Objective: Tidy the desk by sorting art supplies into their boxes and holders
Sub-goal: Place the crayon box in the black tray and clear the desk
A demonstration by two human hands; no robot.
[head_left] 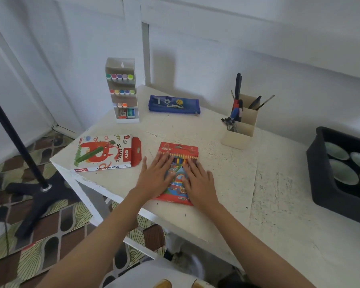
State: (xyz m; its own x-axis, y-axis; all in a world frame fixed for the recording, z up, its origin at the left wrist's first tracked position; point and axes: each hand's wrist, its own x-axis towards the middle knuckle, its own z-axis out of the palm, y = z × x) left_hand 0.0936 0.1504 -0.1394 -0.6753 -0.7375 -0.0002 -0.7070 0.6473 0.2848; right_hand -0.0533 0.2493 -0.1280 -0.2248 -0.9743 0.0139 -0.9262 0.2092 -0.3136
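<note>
Pencil box (178,161) under both flat hands, seemingly

Pencil box (179,150) partly covered; black tray (317,175) cut off.

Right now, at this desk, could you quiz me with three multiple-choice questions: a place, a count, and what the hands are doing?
1. The blue fabric zip pouch lies: A on the floor; B between the white tiered marker rack and the beige card pen holder; C on a chair.
2. Marker caps in the rack's top row: A two; B five; C nine.
3. On the red flat coloured-pencil box, the left hand and right hand: A lie flat, fingers straight; B lift it; C stay clear.
Answers: B, it sits at the back between them; B, five caps show; A, both palms rest on the box.
</note>
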